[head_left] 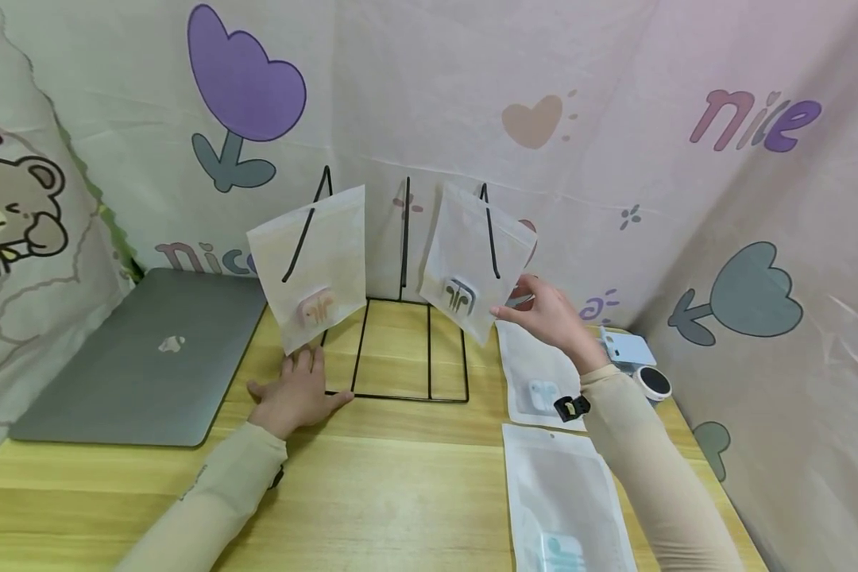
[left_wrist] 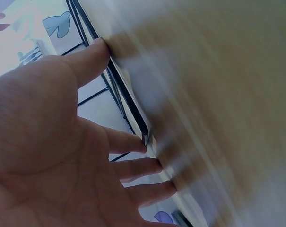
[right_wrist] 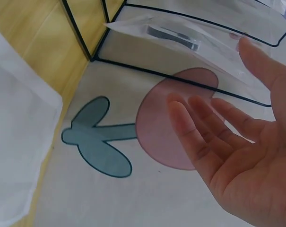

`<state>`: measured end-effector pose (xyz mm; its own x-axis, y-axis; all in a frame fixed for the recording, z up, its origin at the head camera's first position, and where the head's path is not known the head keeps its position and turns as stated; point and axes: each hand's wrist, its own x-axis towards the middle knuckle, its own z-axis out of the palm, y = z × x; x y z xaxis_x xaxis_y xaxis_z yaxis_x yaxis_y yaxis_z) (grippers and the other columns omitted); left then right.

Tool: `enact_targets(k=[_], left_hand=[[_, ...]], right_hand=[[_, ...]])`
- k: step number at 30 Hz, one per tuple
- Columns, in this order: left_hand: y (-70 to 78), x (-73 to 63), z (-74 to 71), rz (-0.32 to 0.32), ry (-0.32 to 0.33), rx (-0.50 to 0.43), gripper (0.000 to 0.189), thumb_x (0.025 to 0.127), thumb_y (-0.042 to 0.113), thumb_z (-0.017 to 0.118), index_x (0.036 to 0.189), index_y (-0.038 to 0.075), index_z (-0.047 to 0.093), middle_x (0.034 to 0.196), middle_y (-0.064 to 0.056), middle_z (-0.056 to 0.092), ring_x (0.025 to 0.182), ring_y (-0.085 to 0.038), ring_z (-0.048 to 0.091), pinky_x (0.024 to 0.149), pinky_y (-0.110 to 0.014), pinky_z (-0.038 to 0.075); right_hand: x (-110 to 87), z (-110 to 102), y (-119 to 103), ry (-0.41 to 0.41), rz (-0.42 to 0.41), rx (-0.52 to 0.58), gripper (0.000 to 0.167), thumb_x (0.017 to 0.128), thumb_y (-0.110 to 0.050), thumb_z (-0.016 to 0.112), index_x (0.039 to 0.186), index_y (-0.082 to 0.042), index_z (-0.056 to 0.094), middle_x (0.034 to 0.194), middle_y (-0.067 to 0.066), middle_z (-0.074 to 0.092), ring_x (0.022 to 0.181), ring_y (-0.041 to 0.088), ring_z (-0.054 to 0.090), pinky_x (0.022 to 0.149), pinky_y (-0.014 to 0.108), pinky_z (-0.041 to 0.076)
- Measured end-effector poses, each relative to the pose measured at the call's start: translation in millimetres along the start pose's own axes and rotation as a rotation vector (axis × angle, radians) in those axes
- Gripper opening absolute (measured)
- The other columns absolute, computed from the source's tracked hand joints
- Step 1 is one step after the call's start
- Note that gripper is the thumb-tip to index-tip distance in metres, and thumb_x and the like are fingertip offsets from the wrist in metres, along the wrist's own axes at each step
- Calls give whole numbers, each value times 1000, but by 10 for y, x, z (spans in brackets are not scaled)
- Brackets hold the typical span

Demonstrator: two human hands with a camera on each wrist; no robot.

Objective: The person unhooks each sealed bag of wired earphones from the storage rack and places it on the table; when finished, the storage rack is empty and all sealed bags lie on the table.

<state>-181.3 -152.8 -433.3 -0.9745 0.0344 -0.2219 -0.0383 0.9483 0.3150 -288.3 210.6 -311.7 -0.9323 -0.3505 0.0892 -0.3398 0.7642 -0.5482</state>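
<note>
A black wire rack (head_left: 405,238) stands on the wooden table. From its left prong hangs a translucent white bag (head_left: 339,250) with pink earphones inside. A similar bag (head_left: 461,246), its earphones dark-edged, hangs tilted on the right prong. My left hand (head_left: 296,397) lies spread at the rack base's front left corner, the thumb at the front bar. My right hand (head_left: 546,316) is beside the lower right edge of the right bag. Its fingers are loosely bent around bare air in the right wrist view, the thumb apart from them.
Two more white earphone bags lie on the table at right, one behind (head_left: 543,357), one in front (head_left: 565,477). A closed grey laptop (head_left: 150,357) occupies the left side. A light blue item (head_left: 629,348) and a round white device (head_left: 651,384) stand beyond my right forearm.
</note>
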Motion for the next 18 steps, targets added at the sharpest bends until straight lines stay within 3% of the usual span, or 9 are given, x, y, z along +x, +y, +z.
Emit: enact_targets(k=[5,11,18], left_hand=[[11,2,0,7,-8,-4,98,93,60,56,155,-5,15,159,-29,9,142,-53,9,83,-90,10],[11,-6,10,9,-6,-1,98,93,59,57,154,-6,17,158,-30,9,141,-54,10,82,-90,11],[2,-4,2,10,3,-3,98,93,59,57,154,-6,17,158,-30,11,141,-54,11,82,-90,12]], right_hand=[[29,49,11,28,-3,33,40,90,-42,72,107,-7,61,112,14,66,99,31,68,79,46,55],[68,86,-5,72,-45,52,29,93,-33,71,112,-10,69,97,7,73,86,25,70,68,40,57],[64,107,-11,132,-51,99,20,96,-24,68,97,-4,74,83,9,73,71,25,71,62,36,57]])
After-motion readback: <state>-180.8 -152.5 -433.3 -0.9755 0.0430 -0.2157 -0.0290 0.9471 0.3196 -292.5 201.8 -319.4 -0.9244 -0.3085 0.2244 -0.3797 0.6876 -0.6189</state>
